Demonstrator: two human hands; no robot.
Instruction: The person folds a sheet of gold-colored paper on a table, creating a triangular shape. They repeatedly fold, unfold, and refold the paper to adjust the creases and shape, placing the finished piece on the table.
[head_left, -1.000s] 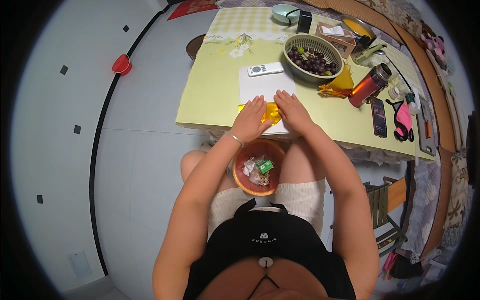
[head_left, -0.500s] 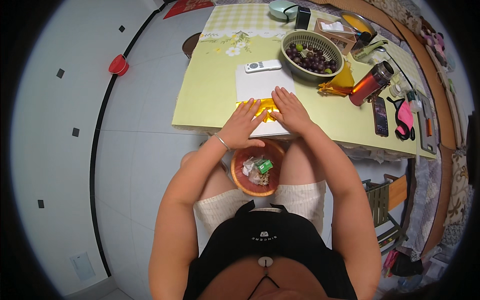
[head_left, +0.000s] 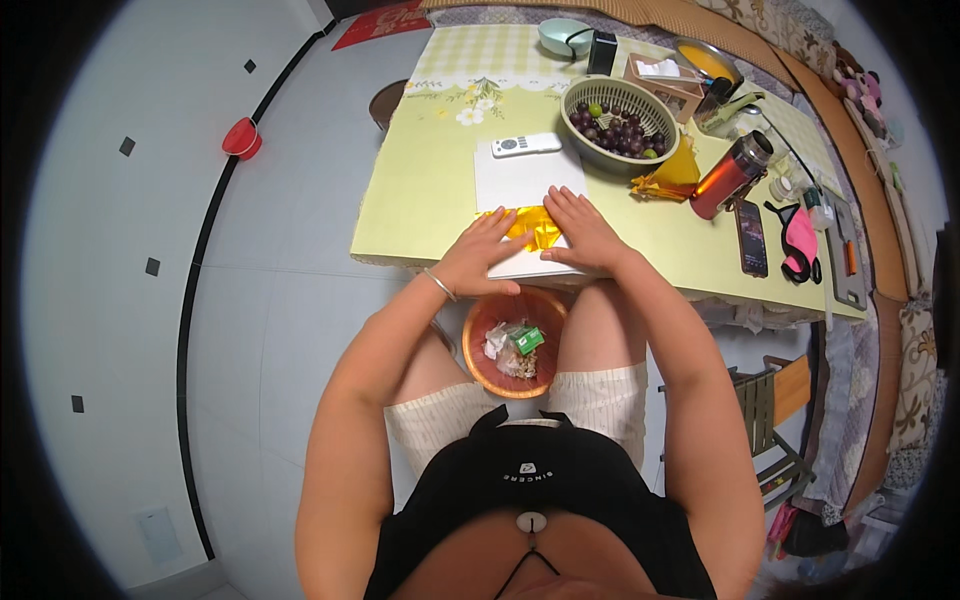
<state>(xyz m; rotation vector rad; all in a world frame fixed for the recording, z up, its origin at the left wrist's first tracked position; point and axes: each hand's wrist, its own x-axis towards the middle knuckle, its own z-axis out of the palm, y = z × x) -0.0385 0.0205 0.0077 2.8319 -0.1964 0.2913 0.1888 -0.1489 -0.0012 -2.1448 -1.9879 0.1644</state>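
Nearest the person, on the floor between the knees, stands a round orange plastic bin (head_left: 515, 345) holding crumpled white scraps and a small green wrapper. Just above it, at the near edge of the pale yellow-green table (head_left: 410, 200), both hands lie on a crinkled sheet of shiny gold foil paper (head_left: 533, 228), which rests on a white sheet of paper (head_left: 525, 180). Compared with a second ago, the hands have drawn slightly apart: the left hand (head_left: 482, 252), with a thin bracelet at the wrist, now lies flat with fingers spread at the foil's left edge, and the right hand (head_left: 582, 232) presses palm down on its right edge, so more of the gold surface shows between them. This looks like smoothing or creasing the foil rather than lifting it; neither hand pinches anything, though the exact fold is hard to make out at this size. Beyond the white sheet lies a white remote control (head_left: 526, 145), and right of it a grey-green woven basket of dark grapes (head_left: 620, 112). Beside the basket sit a heap of folded gold foil pieces (head_left: 672, 176) and a red metal flask (head_left: 730, 175) lying tilted, then a dark phone (head_left: 750, 237). Nothing lies between the hands and the foil; the remote and basket stand well apart from it.
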